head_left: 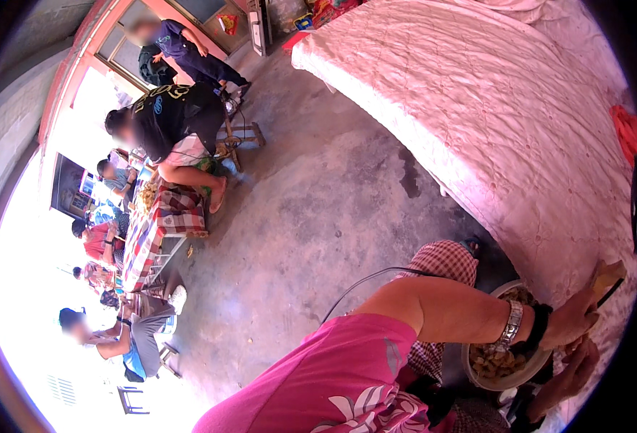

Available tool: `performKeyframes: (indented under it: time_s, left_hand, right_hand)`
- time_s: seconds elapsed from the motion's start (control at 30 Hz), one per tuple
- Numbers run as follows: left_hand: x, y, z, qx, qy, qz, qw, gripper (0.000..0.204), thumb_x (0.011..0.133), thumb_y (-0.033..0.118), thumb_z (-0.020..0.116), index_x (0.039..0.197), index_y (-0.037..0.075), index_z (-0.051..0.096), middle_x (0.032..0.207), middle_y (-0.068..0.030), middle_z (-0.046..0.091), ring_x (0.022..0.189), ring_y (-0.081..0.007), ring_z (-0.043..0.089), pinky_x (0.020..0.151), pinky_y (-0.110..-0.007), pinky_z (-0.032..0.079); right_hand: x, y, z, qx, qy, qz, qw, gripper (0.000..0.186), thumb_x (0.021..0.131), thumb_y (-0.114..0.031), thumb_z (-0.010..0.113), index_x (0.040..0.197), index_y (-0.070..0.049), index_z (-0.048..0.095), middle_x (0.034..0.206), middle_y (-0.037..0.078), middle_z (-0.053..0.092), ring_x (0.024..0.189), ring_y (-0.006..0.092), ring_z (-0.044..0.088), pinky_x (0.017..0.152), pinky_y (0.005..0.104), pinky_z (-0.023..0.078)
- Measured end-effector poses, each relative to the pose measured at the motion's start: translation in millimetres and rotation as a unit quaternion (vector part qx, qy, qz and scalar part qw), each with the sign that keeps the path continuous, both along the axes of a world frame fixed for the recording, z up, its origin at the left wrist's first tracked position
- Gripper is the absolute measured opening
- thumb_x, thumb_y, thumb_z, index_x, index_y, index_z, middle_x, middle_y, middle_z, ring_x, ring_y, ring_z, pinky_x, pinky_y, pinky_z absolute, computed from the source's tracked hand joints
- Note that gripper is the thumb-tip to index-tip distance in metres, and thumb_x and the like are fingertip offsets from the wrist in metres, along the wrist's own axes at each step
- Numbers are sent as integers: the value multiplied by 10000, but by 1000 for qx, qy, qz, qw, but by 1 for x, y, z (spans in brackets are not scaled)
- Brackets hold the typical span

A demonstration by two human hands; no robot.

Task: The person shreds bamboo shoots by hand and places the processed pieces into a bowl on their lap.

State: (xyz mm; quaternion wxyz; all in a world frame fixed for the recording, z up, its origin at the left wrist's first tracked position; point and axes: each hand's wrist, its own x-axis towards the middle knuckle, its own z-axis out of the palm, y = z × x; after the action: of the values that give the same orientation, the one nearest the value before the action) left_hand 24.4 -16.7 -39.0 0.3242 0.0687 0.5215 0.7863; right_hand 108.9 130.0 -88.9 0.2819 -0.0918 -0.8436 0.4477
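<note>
At the far right, my left hand, with a silver watch and a black band at the wrist, is closed on a tan, flat piece with a dark edge. Its kind is not plain. Close below, my right hand is curled near the left fingers; what it holds, if anything, is hidden. Under my left wrist sits a pale round bowl with chopped yellow-brown food pieces in it.
A bed with a pink quilted cover fills the upper right, a red cloth on it. A dark cable runs past my arm. Across the concrete floor, several people sit or stand around a checked-cloth table; stools stand nearby.
</note>
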Motion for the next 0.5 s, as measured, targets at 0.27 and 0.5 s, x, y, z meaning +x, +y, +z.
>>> performKeyframes:
  time_s: [0.27,0.5]
  left_hand:
    - [12,46,-52,-94,95,82,988,205,907,75,514,1095,41,441,1040,-195,486,936,-285,517,794,-379,444]
    - [9,13,-21,-49,62,5,997,208,869,-42,462,1051,52,427,1008,-196,460,900,-331,490,791,-417,416]
  right_hand:
    - [-4,19,-28,89,-34,-52,994,271,975,-203,527,1179,-45,609,1140,87,612,1010,204,604,839,313,491]
    - [-4,10,0,158,-64,-6,985,267,980,-135,492,1189,-5,597,1141,115,602,1069,249,578,876,337,466]
